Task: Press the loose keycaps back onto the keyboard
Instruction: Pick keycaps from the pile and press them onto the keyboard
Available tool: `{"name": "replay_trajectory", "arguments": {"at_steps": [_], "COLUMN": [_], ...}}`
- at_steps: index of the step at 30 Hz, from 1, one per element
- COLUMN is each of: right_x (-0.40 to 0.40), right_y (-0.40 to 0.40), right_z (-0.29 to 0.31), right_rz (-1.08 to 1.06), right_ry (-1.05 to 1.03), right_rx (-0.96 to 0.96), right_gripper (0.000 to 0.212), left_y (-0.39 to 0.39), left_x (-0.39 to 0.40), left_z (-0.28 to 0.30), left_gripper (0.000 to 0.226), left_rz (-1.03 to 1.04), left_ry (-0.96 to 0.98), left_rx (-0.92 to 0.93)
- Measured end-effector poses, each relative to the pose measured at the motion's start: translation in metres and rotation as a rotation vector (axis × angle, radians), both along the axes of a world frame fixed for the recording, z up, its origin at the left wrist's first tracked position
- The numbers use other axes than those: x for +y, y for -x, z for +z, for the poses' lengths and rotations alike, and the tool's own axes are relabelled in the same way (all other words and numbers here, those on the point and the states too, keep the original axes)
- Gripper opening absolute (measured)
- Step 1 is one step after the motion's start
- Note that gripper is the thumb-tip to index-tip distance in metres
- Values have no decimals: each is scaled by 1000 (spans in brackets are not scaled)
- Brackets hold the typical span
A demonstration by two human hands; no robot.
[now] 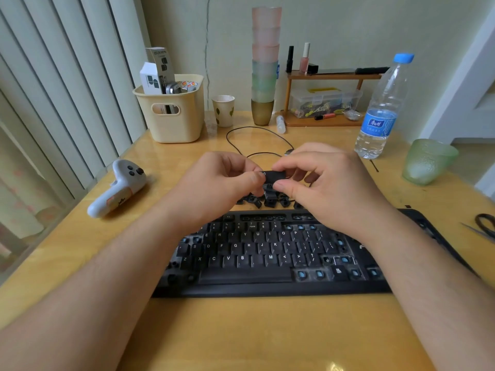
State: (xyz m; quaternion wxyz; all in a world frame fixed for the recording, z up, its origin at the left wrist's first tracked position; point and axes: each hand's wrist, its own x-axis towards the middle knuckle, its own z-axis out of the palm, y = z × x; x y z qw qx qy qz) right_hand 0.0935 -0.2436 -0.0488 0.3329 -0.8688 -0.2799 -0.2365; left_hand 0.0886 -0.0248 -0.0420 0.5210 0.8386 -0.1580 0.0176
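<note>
Black keyboard (pixel 257 253) lying flat on the table, long edge toward the viewer; most letter keys are seated, while bare blue-centred sockets show along the top row at 1 o'clock and in the lower-right block at 4 o'clock. A pile of loose black keycaps (pixel 270 200) rests just beyond its rear edge at 12 o'clock. One wide black keycap (pixel 274 176) is held level above the pile.

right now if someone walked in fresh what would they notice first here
Probably the two hands at centre: the left hand and right hand together pinch a wide black keycap above a small pile of loose keycaps. Just below lies the black keyboard, with bare blue-stemmed sockets on its right side. The tall stack of pastel cups at the back of the desk also draws the eye.
</note>
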Motion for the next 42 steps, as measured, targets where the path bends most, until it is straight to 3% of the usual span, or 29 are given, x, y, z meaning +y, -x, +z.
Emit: {"name": "replay_trajectory", "arguments": {"at_steps": [8, 13, 18, 22, 26, 32, 42], "right_x": [-34, -116, -181, -190, -185, -178, -172], "right_y": [20, 61, 95, 106, 103, 94, 87], "right_z": [46, 46, 12, 3, 0, -2, 6], "right_rz": [15, -110, -261, -251, -205, -195, -175], "right_ry": [394, 430, 368, 341, 373, 530, 540], "right_rx": [-40, 172, 417, 475, 472, 462, 507], "right_gripper": [19, 15, 13, 15, 12, 14, 10], "left_y": [16, 31, 40, 52, 72, 90, 95], "left_x": [-24, -42, -71, -101, -134, -173, -182], "left_z": [-5, -9, -2, -3, -15, -26, -56], "left_gripper": [16, 13, 14, 20, 28, 35, 24], "left_rz": [-198, -245, -313, -404, -312, 7, 157], "left_ry": [48, -423, -518, -672, -679, -608, -685], "left_rx": [25, -296, -359, -395, -464, -443, -548]}}
